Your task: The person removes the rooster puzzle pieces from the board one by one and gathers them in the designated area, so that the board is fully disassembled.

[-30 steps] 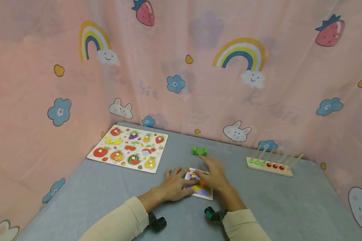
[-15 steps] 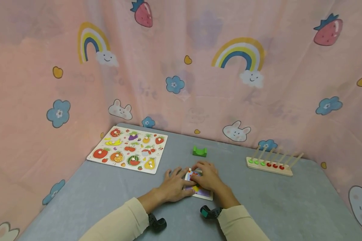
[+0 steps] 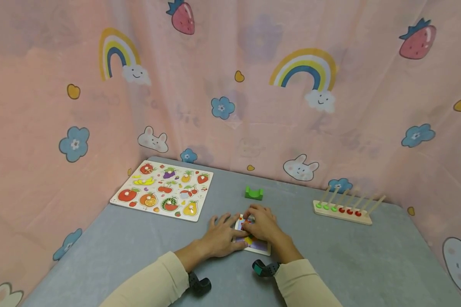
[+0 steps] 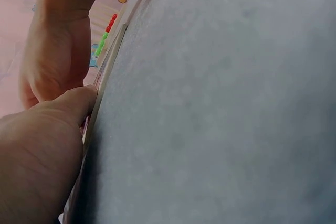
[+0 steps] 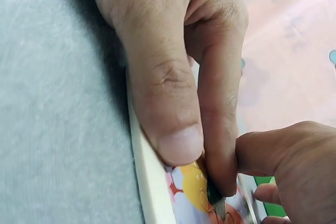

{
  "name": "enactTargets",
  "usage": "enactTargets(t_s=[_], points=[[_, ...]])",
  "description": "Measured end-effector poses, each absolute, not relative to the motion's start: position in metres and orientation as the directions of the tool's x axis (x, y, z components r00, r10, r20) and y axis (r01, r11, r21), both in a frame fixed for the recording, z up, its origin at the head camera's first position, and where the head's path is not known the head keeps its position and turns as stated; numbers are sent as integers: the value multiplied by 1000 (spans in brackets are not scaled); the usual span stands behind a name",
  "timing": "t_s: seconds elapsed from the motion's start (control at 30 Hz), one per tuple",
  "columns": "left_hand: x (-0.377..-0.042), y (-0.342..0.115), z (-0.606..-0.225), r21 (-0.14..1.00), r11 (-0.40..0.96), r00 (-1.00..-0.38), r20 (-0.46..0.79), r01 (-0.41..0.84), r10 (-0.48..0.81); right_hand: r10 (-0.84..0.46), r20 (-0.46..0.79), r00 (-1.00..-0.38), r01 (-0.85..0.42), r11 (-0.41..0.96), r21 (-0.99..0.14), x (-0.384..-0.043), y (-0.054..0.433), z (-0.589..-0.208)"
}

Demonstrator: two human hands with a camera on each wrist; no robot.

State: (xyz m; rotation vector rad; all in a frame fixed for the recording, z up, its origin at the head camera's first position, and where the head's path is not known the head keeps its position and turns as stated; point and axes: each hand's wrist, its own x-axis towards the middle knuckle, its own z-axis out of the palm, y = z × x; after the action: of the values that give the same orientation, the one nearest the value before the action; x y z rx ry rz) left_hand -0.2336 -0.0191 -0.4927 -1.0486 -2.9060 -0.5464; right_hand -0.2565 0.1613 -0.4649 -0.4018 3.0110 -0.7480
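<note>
Puzzle board (image 3: 259,246) flat on grey table (image 3: 369,264), centre, near side, pale edge, purple showing in the picture; both hands on it. Left hand (image 3: 220,236) palm down at its left side, fingers spread, forefinger and thumb reaching onto the picture, others fanned out by the left edge. Right hand (image 3: 264,224) in from the right, over the far half, fingers bent. Right wrist close-up: thumb (image 5: 181,142) and forefinger (image 5: 220,169) side by side, tips down at the picture, yellow and orange patches below, dark green bit (image 5: 213,192) right by the forefinger tip. Pinching that bit or just pressing? Can't tell from here. Left hand's fingertip right beside that forefinger.

Rest of table: green arched block (image 3: 254,194) just beyond the board, hollow side up. Fruit board (image 3: 175,192) far left, white, flat. Bead rack (image 3: 339,214) far right, slanted rods, green and red beads low on them. Cream sleeves (image 3: 153,277), black device (image 3: 199,285) at each wrist. Pink curtain (image 3: 249,140) behind, rainbows and bunnies printed on it.
</note>
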Motion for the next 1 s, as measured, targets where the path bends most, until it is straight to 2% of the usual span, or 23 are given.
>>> enactTargets(t_s=[0.3, 0.7, 1.0], points=[[-233, -19, -492, 328, 709, -772, 120, 624, 624, -226, 48, -973, -223, 863, -454, -258, 159, -464], [-233, -21, -491, 346, 705, -773, 113, 619, 624, -354, 175, -919, -391, 761, -518, -260, 167, -471], [-235, -20, -489, 324, 711, -770, 102, 624, 629, -444, 136, -886, -445, 729, -520, -261, 174, -465]])
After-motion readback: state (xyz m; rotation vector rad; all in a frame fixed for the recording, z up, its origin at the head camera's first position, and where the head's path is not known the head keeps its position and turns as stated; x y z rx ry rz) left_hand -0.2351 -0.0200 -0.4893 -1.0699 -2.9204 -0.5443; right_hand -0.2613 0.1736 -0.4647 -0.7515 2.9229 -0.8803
